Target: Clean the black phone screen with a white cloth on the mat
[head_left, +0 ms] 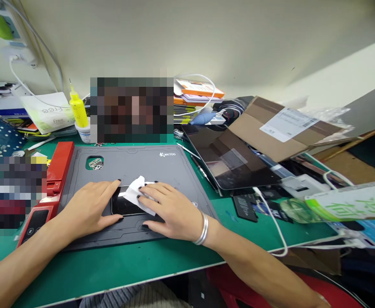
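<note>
A smartphone [128, 205] with a dark, glossy screen lies flat on a grey work mat [142, 160]. My left hand [89, 205] grips its left end, thumb along the near edge and fingers at the far edge. Over the right part of the screen, my right hand [171, 207] presses a crumpled white wipe [136, 190]. The wipe sticks out past the fingertips, and together with the hand it covers the phone's right end. Small metal parts [96, 163] sit in a recess at the mat's upper left.
A red device [59, 167] borders the mat on the left. Behind stands a yellow bottle [78, 109] in a white tub. To the right, a black glossy screen panel [226, 158] leans near an open cardboard box [271, 124]. A white cable [274, 226] hangs over the green table edge.
</note>
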Available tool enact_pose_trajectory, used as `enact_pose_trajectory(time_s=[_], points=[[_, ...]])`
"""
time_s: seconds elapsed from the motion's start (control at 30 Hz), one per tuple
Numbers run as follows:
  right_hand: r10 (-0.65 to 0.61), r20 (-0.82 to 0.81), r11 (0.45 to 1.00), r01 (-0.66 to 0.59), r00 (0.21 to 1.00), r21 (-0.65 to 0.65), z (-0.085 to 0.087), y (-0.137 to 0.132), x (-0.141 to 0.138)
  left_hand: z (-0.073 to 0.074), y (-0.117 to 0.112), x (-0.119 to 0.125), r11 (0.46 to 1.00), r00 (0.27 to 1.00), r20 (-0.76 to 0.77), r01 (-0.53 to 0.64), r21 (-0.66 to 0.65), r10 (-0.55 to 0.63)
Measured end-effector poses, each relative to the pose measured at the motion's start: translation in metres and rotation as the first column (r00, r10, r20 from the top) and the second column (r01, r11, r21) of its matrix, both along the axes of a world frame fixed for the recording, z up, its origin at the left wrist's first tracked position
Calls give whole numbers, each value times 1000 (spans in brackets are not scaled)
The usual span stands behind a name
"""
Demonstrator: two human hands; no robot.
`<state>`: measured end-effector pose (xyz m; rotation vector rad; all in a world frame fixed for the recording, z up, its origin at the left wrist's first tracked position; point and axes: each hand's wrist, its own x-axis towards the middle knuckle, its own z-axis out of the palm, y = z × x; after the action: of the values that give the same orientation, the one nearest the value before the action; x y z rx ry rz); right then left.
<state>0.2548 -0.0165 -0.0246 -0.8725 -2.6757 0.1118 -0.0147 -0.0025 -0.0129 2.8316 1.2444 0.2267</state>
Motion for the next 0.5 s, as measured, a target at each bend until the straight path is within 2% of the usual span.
enact_pose_trajectory(time_s=[0.17,0.5], points=[[-2,-10,1000,2,1000,-17,0,1,2,-1,0,-1,1000,1000,16,-6,-20,6],[6,-21,1000,-6,1000,-1,1,1,2,-2,1,-1,999,1000,-20,14,42,-13]])
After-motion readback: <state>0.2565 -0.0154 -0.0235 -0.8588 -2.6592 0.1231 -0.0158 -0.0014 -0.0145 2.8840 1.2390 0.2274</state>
